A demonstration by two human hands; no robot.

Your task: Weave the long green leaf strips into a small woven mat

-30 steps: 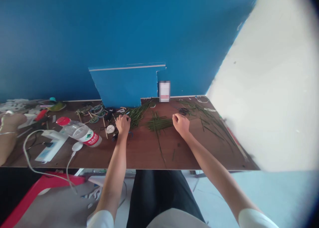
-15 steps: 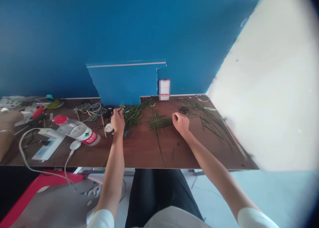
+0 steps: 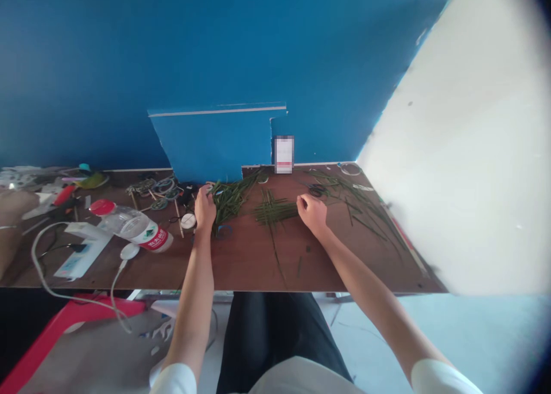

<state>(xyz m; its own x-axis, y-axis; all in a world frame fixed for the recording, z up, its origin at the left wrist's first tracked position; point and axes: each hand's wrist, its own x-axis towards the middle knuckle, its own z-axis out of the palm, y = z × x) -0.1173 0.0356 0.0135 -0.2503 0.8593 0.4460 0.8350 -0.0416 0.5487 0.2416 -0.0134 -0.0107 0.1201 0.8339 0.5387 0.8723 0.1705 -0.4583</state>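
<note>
A small woven patch of green grass blades [image 3: 270,211] lies on the brown table, its strips crossing one another. My right hand [image 3: 313,215] is closed at the patch's right end, on the ends of its blades; the fingertips are partly hidden. My left hand [image 3: 205,208] is at the left edge of a loose pile of green blades [image 3: 232,199], fingers stretched forward and slightly apart, with nothing visible in them. One long blade [image 3: 276,253] trails from the patch toward the table's front edge.
More loose blades [image 3: 374,219] lie at the right, near scissors [image 3: 317,190]. On the left are a plastic bottle [image 3: 133,227] lying tilted, a power strip [image 3: 86,250] with cables, and wire coils [image 3: 161,193]. Another person's hand [image 3: 17,204] is at the far left.
My left hand has shifted slightly right, and its fingers have straightened from a pinch. The green bit above its fingertips no longer shows. My right hand stays in place.
</note>
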